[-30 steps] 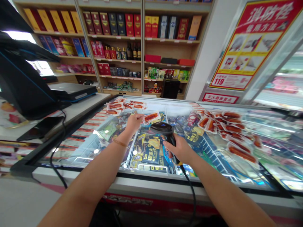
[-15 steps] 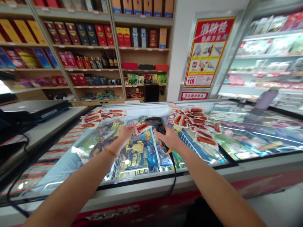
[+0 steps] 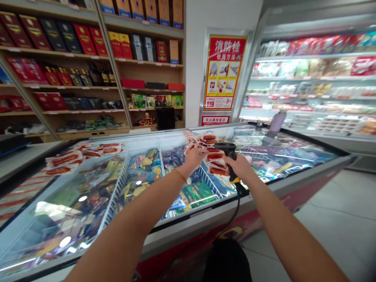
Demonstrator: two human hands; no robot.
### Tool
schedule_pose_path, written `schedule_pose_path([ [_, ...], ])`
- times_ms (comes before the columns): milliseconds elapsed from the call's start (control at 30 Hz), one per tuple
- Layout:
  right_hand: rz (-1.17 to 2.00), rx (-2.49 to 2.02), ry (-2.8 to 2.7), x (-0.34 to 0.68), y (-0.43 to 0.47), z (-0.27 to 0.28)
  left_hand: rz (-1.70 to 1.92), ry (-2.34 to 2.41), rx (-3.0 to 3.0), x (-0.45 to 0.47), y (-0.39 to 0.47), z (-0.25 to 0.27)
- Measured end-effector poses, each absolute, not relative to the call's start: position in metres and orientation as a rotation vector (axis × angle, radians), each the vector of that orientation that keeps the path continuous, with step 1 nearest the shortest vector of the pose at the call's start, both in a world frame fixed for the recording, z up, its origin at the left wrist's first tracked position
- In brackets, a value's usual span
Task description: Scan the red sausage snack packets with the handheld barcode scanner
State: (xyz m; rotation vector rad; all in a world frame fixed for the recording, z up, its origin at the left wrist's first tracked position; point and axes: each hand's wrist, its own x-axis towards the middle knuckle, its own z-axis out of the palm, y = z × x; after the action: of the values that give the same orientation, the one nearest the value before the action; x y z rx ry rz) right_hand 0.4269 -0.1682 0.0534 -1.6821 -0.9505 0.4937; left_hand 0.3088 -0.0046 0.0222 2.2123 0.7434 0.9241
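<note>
My right hand (image 3: pixel 238 166) is wrapped round the handle of a black barcode scanner (image 3: pixel 231 153), whose head points left over the packs. A cable hangs from its yellow-trimmed base. With fingers pinched together, my left hand (image 3: pixel 194 157) is at the left edge of a vacuum-packed sausage (image 3: pixel 215 155), just below the scanner head. Other sausage packs (image 3: pixel 209 138) lie overlapped around both hands on the freezer's glass top (image 3: pixel 173 143). Farther left on the glass is another group of sausage packs (image 3: pixel 63 158).
Bagged frozen goods (image 3: pixel 145 160) lie in wire baskets beneath the glass. A purple bottle (image 3: pixel 277 121) stands at the freezer's far right. Behind are wooden shelves (image 3: pixel 117 88) of boxes, a red wall sign (image 3: pixel 225 72) and a lit refrigerated display (image 3: pixel 311 80).
My view has turned right. My left hand, holding a sausage pack in the middle earlier, is now over the right-hand group of packs. The scanner has moved there too, still in my right hand.
</note>
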Motion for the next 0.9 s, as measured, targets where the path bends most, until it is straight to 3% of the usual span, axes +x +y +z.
schedule_pose_path([
  [167,0.512,-1.677,-0.853,0.433,-0.166,0.048,1.012,0.824,2.291,0.328,-0.007,0.014],
  [333,0.538,-1.648,-0.901,0.416,-0.143,0.038,1.079,1.035,2.316,0.291,0.015,0.012],
  [700,0.814,-1.464,-1.152,0.273,-0.050,0.052,1.026,1.723,2.282,0.078,0.091,-0.005],
  [900,1.009,-1.288,-1.139,0.217,-0.021,0.028,0.869,2.177,2.204,-0.019,0.126,-0.002],
])
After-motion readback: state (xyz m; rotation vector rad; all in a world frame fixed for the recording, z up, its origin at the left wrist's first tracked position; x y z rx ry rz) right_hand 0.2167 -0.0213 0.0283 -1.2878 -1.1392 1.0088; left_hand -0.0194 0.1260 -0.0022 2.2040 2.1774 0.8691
